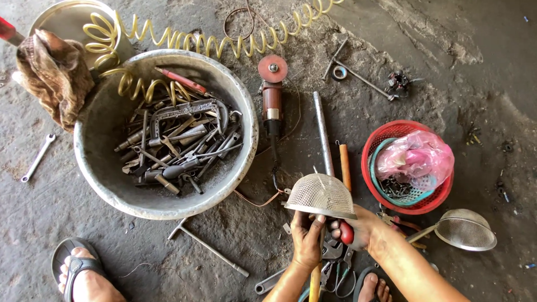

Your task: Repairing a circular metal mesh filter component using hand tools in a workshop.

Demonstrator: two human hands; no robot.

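Observation:
A metal mesh strainer bowl is turned upside down just above both hands. My left hand grips the strainer's rim and the stem under it. My right hand is closed on a red-handled tool pressed against the same spot. Below the hands lie pliers and a spanner on the dirty concrete floor. A wooden handle runs down from my left hand.
A big grey basin holds several wrenches and clamps. A yellow coiled air hose, an angle grinder, a steel rod, a red basket with a pink bag, a second strainer, a T-wrench and my sandalled feet surround me.

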